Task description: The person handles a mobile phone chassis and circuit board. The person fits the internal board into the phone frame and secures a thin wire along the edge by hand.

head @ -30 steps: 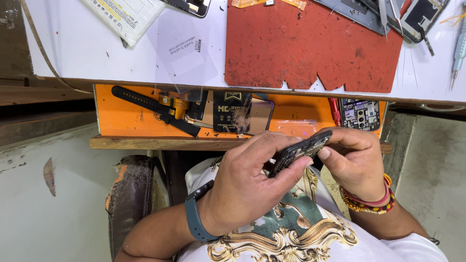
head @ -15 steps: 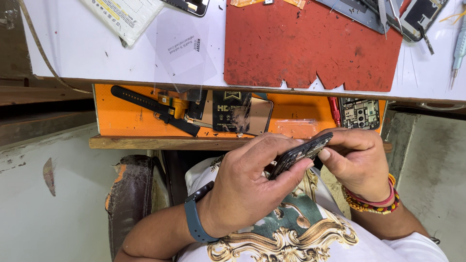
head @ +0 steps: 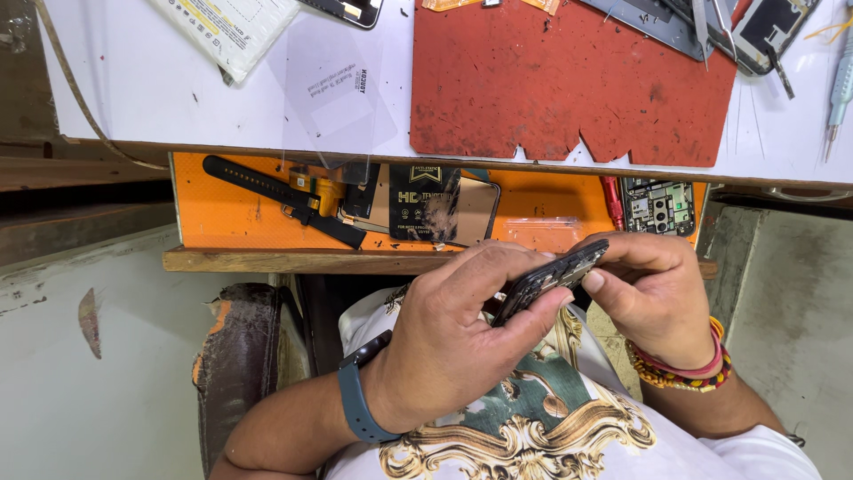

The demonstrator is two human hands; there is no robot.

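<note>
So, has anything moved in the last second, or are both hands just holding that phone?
Nothing visibly changed. The left hand and the right hand still grip the dark phone between them, edge-on, above the lap. The orange drawer stays open under the white table, with the black strap and the red mat where they were.

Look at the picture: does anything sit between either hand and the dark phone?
Nothing visible does. The left hand wraps the phone from below, and the right hand pinches its upper end. Both touch it directly.
</note>
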